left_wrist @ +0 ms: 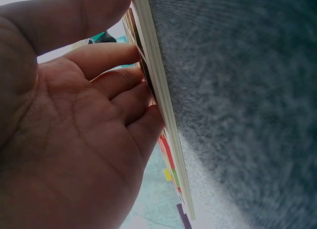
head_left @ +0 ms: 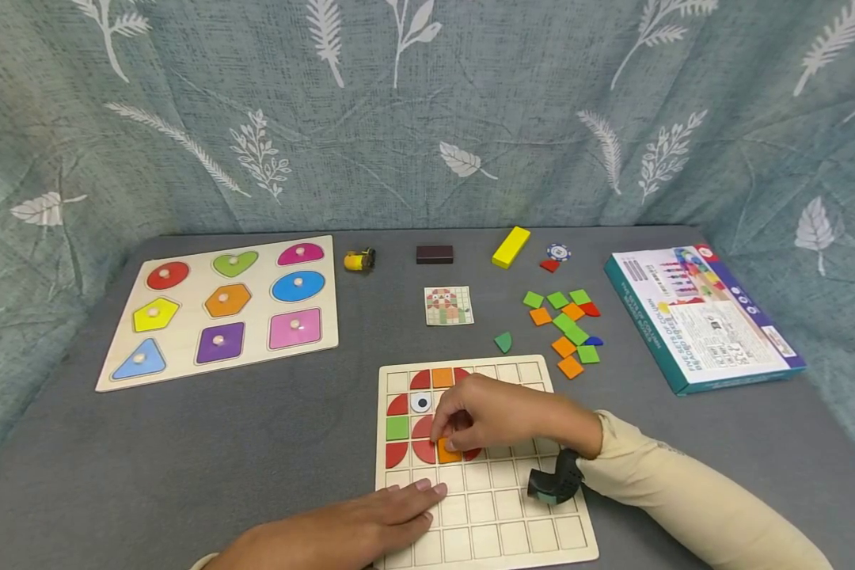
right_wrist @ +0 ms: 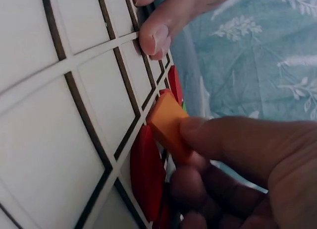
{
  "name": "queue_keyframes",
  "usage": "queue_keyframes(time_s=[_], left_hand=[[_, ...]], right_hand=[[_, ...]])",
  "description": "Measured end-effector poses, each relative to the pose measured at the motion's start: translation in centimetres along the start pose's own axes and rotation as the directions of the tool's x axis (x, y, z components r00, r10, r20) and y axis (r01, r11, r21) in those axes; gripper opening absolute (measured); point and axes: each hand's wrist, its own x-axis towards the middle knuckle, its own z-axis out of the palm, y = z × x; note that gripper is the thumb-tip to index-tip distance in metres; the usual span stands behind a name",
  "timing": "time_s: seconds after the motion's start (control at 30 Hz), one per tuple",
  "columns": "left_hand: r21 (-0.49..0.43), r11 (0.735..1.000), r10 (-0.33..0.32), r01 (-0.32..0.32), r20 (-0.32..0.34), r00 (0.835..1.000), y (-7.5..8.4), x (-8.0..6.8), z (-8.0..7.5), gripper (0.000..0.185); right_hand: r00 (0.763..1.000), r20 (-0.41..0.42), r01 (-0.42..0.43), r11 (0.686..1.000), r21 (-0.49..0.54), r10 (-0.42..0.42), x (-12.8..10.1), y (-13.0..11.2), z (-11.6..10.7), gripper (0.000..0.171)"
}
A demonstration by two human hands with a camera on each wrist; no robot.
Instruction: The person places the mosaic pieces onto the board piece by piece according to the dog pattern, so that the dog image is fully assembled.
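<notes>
My right hand (head_left: pixel 495 412) pinches an orange square tile (right_wrist: pixel 168 122) between thumb and fingers, tilted at a cell of the wooden grid board (head_left: pixel 502 546). Red quarter-round tiles (right_wrist: pixel 147 172) lie around that cell. Near the board's left side, my left hand (head_left: pixel 370 522) rests with straight fingers on the lower cells. In the left wrist view, its fingertips touch the board's edge (left_wrist: pixel 166 100). A green square tile (head_left: pixel 397 428) and a white eye tile (head_left: pixel 421 402) sit in cells on the left. My right hand covers part of the pattern.
A small pattern card (head_left: pixel 449 306) lies beyond the board. Loose green and orange tiles (head_left: pixel 564 323) are scattered at the right, near a boxed set (head_left: pixel 705 317). A shape puzzle (head_left: pixel 185 301) lies at the left. A yellow block (head_left: pixel 511 247) and a dark block (head_left: pixel 435 254) stand at the back.
</notes>
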Motion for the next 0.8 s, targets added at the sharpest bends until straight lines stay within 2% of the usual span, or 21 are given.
queue_keyframes(time_s=[0.23,0.37,0.53,0.67,0.8], left_hand=[[-0.002,1.000,-0.007,0.007,-0.002,1.000,0.2,-0.1,-0.1,0.068],[0.009,1.000,-0.013,0.013,-0.001,1.000,0.3,-0.2,-0.1,0.069],[0.007,1.000,-0.011,0.011,0.006,1.000,0.3,-0.2,-0.2,0.070],[-0.005,1.000,-0.015,0.015,0.006,1.000,0.3,-0.2,-0.3,0.071],[-0.022,0.999,-0.033,0.034,0.006,0.999,0.3,-0.3,-0.2,0.073]], right_hand=[[0.999,-0.012,0.031,0.987,-0.156,-0.033,0.3,0.0,0.1,0.010],[1.000,-0.005,0.021,0.984,-0.176,-0.022,0.4,-0.1,0.2,0.011],[1.000,-0.011,0.006,0.989,-0.151,-0.008,0.2,0.0,-0.2,0.011],[0.995,-0.100,-0.025,0.994,-0.104,0.015,-0.2,1.0,-1.4,0.011],[0.968,-0.243,-0.081,0.993,-0.087,0.058,-1.0,3.0,-3.3,0.011]])
